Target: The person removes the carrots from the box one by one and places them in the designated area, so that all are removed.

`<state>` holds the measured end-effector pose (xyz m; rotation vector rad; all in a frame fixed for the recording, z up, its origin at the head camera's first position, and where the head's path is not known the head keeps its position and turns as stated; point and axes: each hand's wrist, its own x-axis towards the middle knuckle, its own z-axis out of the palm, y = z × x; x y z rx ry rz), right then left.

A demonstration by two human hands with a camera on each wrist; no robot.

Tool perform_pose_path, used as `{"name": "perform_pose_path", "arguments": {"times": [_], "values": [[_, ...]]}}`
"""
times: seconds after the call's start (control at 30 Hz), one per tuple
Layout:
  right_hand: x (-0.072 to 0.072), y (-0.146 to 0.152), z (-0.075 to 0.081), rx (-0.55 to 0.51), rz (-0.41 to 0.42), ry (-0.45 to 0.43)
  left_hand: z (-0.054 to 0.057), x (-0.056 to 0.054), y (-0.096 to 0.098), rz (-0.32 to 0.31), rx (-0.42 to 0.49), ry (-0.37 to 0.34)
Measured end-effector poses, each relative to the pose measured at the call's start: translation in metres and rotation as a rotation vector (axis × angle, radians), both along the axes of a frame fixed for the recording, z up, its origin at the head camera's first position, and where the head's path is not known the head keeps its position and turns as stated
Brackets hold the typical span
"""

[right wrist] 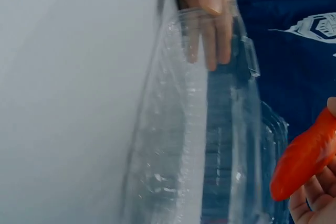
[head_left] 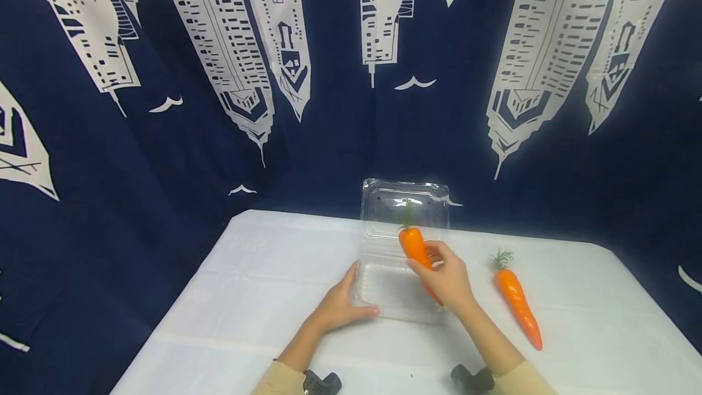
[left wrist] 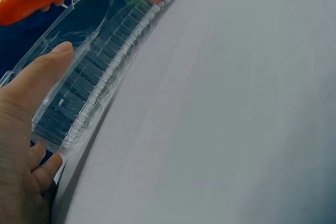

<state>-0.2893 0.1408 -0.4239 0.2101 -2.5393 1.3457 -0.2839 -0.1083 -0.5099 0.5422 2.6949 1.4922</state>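
Observation:
An orange carrot (head_left: 414, 245) with a green leafy top is held in my right hand (head_left: 451, 278), pinched between thumb and fingers. It hangs tilted over a clear plastic clamshell container (head_left: 395, 317), whose lid (head_left: 378, 200) stands raised at the back. My left hand (head_left: 337, 308) holds the container's near left corner, thumb along the front wall and fingers against the side. In the left wrist view the thumb lies across the clear front wall (left wrist: 100, 85). The right wrist view shows the held carrot's tip (right wrist: 299, 169) above the container's rim.
A second carrot (head_left: 518, 306) lies on the white tabletop (head_left: 219, 322), right of my right forearm. A dark blue cloth (head_left: 351, 133) printed with white buildings hangs behind the table.

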Motion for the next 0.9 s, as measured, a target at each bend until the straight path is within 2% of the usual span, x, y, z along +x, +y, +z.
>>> {"name": "perform_pose_path", "arguments": {"times": [0.2, 0.6, 0.9], "values": [[0.006, 0.013, 0.007, 0.020, -0.070, -0.031, 0.000, -0.001, 0.001, -0.001, -0.004, 0.017], [0.013, 0.036, 0.004, -0.005, -0.133, -0.082, -0.001, 0.000, 0.000, 0.007, 0.001, 0.023], [0.018, 0.052, -0.001, -0.010, -0.187, -0.083, -0.001, 0.000, 0.000, 0.004, 0.005, 0.018]]}}
